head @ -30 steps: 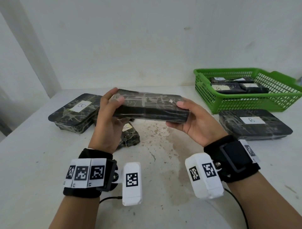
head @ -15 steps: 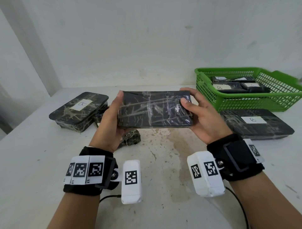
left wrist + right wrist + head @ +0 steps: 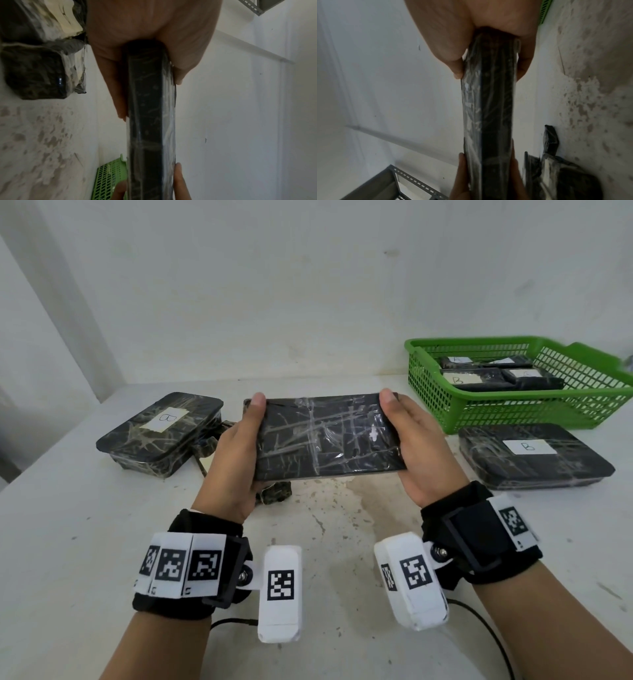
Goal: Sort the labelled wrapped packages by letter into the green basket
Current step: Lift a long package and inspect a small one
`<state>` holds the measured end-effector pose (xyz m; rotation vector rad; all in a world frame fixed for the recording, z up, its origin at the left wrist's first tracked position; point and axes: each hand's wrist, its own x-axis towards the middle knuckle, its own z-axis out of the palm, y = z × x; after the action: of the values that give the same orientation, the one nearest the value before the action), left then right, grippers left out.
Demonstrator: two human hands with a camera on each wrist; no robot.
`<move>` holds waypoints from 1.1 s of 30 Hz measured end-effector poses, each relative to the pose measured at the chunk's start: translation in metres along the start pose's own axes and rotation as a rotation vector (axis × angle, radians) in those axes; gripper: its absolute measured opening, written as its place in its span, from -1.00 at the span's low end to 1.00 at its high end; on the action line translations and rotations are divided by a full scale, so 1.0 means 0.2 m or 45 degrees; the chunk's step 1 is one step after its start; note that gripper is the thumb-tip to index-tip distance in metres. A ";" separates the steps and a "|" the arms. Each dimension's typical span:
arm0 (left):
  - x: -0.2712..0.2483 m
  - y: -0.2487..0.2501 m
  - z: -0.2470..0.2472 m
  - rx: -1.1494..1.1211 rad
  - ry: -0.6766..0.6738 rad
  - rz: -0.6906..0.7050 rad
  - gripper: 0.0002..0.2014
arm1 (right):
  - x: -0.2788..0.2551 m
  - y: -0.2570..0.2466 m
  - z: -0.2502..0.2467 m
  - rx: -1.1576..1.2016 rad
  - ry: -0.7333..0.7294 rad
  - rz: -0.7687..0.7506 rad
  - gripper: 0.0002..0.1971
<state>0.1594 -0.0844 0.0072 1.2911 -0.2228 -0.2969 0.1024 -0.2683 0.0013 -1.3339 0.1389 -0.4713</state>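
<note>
Centrally, in the head view, the left hand [image 3: 236, 453] and right hand [image 3: 423, 451] clamp the short ends of a flat black package [image 3: 325, 436] raised above the stained white table [image 3: 68, 542], thumbs on its upper face (glossy, creased film; no label visible). Upper right: green basket [image 3: 513, 412], lattice-walled, with labelled packages inside. Left wrist view: fingers [image 3: 118, 88] and thumb pinch the package's narrow, rounded edge, mid-frame. Right wrist view: the same pinching grip, thumb left, fingers [image 3: 524, 65] right; the wrapping is streaked and shiny.
</note>
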 end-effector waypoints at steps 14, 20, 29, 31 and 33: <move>0.01 -0.03 -0.01 -0.019 -0.065 0.065 -0.80 | 0.01 0.05 0.00 -0.053 0.081 0.066 -0.46; 0.03 -0.03 -0.03 -0.069 -0.093 0.023 -0.81 | 0.00 0.07 -0.01 -0.105 0.062 0.034 -0.57; 0.03 -0.04 -0.04 -0.133 -0.131 0.091 -0.70 | 0.02 0.04 -0.04 0.003 -0.034 0.085 -0.51; 0.04 -0.04 -0.05 -0.159 -0.109 0.084 -0.70 | 0.02 0.04 -0.05 0.026 -0.082 0.066 -0.43; 0.04 -0.03 -0.06 -0.158 -0.115 0.078 -0.71 | 0.02 0.04 -0.04 0.024 -0.066 0.031 -0.48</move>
<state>0.1708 -0.0789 -0.0023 1.1474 -0.3154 -0.3121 0.1046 -0.2758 -0.0088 -1.3235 0.1072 -0.4160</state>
